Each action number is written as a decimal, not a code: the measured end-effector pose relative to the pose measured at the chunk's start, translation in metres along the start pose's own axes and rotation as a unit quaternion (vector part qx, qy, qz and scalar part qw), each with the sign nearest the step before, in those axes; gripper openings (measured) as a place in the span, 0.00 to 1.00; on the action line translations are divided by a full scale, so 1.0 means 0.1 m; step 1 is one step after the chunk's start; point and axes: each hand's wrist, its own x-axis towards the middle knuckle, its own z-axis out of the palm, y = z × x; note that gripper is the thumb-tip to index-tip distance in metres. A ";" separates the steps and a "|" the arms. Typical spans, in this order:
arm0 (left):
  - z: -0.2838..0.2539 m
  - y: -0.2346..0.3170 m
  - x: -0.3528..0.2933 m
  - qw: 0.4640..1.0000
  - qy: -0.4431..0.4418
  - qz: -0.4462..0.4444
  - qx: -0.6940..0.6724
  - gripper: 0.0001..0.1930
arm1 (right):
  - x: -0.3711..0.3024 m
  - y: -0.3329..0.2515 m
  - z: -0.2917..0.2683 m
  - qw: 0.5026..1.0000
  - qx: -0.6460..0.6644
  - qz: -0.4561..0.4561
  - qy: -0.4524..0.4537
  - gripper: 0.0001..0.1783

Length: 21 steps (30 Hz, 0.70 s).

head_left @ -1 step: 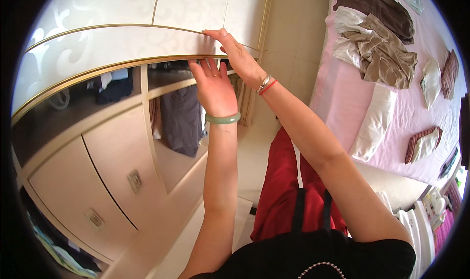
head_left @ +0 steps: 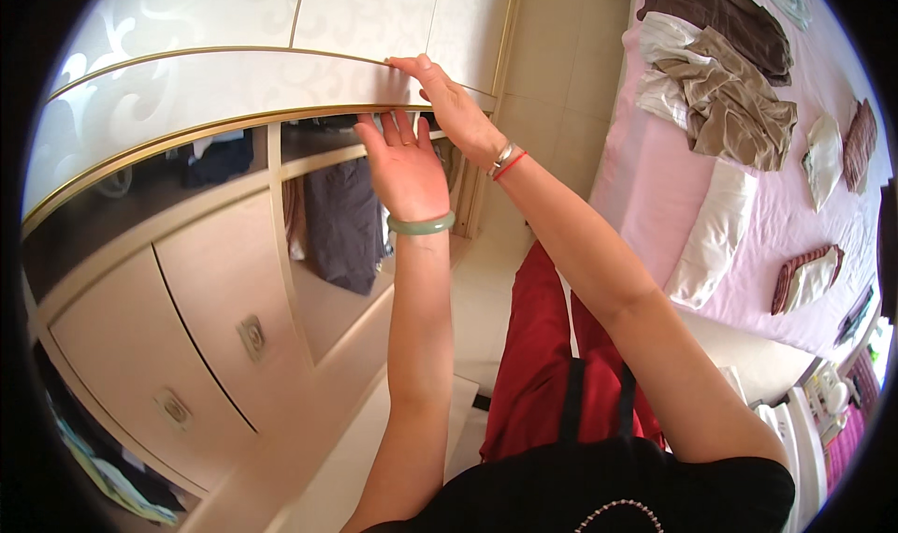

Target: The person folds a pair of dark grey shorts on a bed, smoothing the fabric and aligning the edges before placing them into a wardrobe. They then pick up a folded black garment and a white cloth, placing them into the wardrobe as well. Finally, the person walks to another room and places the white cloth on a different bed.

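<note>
A white wardrobe door (head_left: 234,79) with a swirling pattern and gold trim spans the upper left. My right hand (head_left: 458,116) rests against the door's edge near its right end, fingers stretched out, thumb raised. Just below it, my left hand (head_left: 410,173) is turned palm up, with its extended fingertips at the gold-trimmed edge; the tips are partly hidden there. A green bangle (head_left: 421,224) circles my left wrist. Neither hand holds a loose thing. Behind my left hand, dark grey clothing (head_left: 341,224) hangs inside the open wardrobe.
Pale cabinet doors (head_left: 210,280) with square handles fill the wardrobe's lower left. Folded clothes lie on a shelf (head_left: 112,477) at the lower left corner. To my right stands a bed with a pink sheet (head_left: 645,196), bearing a crumpled brown garment (head_left: 739,93), a white folded cloth (head_left: 716,233) and cushions.
My left hand has shifted very slightly left and up. The wardrobe interior sits a little further left in view. My right hand stays at the door's edge.
</note>
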 end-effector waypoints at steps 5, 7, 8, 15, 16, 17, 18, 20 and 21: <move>-0.36 0.05 -0.38 0.999 0.035 0.006 -0.041 0.29 | -0.37 0.24 0.16 0.999 -0.032 0.001 -0.034 0.36; -0.46 0.09 -0.50 0.998 0.039 -0.008 -0.051 0.30 | -0.51 0.29 0.24 0.999 -0.035 0.008 -0.040 0.36; -0.54 0.11 -0.58 0.997 0.040 -0.018 -0.059 0.31 | -0.58 0.31 0.29 0.998 -0.037 0.010 -0.039 0.36; -1.01 0.29 -1.21 0.989 0.090 -0.065 -0.097 0.35 | -1.26 0.64 0.67 0.997 -0.040 0.020 -0.065 0.35; -1.05 0.32 -1.28 0.987 0.099 -0.070 -0.108 0.36 | -1.32 0.68 0.73 0.997 -0.032 0.027 -0.067 0.36; -1.07 0.35 -1.34 0.984 0.121 -0.075 -0.107 0.36 | -1.38 0.72 0.77 0.997 -0.032 0.018 -0.067 0.36; -1.15 0.36 -1.40 0.982 0.112 -0.088 -0.124 0.35 | -1.44 0.82 0.82 0.997 -0.027 0.013 -0.064 0.35; -1.34 0.42 -1.53 0.976 0.094 -0.112 -0.160 0.33 | -1.59 1.04 0.95 0.998 -0.018 0.003 -0.060 0.35; -1.42 0.46 -1.60 0.976 0.099 -0.110 -0.157 0.31 | -1.68 1.10 1.03 0.998 -0.006 0.008 -0.061 0.34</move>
